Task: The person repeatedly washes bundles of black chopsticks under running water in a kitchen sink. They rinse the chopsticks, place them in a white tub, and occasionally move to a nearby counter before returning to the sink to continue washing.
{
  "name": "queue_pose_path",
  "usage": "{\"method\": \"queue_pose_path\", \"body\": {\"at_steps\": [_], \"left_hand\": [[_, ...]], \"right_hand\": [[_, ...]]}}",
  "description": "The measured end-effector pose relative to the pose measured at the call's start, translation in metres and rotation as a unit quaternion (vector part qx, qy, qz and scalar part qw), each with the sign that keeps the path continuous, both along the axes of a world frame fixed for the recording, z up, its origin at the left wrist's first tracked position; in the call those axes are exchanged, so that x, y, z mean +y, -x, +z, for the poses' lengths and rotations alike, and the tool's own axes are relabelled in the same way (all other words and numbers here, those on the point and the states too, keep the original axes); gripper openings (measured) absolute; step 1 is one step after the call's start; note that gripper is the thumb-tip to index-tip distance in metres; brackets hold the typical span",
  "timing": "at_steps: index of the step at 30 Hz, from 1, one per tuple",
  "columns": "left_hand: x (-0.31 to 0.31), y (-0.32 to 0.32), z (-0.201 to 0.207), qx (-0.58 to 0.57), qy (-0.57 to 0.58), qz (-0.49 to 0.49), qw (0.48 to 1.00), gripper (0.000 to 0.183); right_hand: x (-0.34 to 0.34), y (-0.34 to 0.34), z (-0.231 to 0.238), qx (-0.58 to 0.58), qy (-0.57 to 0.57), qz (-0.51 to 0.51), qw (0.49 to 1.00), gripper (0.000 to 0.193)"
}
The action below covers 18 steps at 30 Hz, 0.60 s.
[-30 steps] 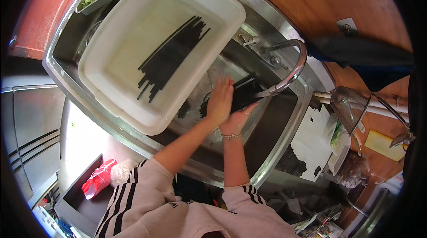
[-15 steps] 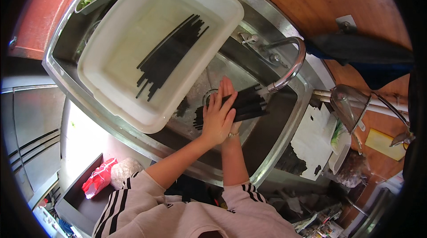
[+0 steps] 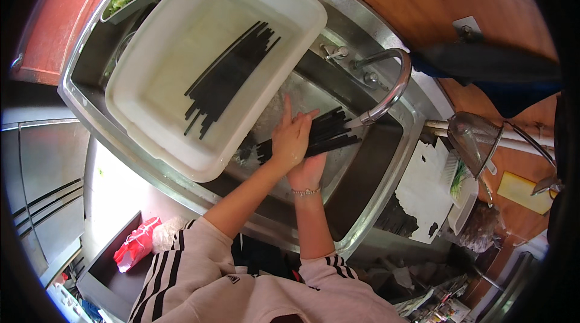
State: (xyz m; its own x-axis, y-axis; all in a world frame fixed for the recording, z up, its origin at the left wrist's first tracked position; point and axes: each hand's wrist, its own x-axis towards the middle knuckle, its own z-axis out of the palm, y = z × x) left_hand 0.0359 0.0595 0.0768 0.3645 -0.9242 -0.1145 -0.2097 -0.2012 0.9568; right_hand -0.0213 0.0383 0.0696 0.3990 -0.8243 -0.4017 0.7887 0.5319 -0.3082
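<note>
A loose bundle of black chopsticks [image 3: 332,131] is over the steel sink basin, under the mouth of the curved tap [image 3: 393,102]. My right hand [image 3: 308,171], with a bracelet at its wrist, supports the bundle from beneath; the chopsticks and my other hand hide most of its fingers. Across the top of the bundle lies my left hand [image 3: 290,140], its fingers stretched and spread apart. More black chopsticks [image 3: 232,81] rest side by side in shallow, cloudy water in the white plastic tub [image 3: 136,123] on the left.
The tub sits across the steel sink [image 3: 205,199]. Small tap handles [image 3: 336,52] stand behind the basin. A strainer with green scraps [image 3: 124,0] is at the far left. On the right are a torn white sheet [image 3: 423,193], a hanging sieve [image 3: 474,135] and a yellow board [image 3: 524,194].
My left hand has shifted slightly left and its fingers have spread. The chopsticks in my hands have fanned out. My right hand shows more, a little lower. The tub's chopsticks lie as before.
</note>
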Motion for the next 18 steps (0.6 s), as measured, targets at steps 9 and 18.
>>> {"method": "queue_pose_path", "body": {"at_steps": [9, 18], "left_hand": [[-0.024, 0.007, -0.002, -0.082, -0.050, 0.011, 0.995, 0.047], [-0.035, -0.002, 0.004, -0.004, -0.041, -0.005, 0.999, 0.064]], "right_hand": [[-0.017, 0.001, 0.002, 0.021, -0.080, -0.032, 0.996, 0.057], [-0.025, 0.007, -0.006, 0.029, 0.080, 0.005, 0.996, 0.061]]}}
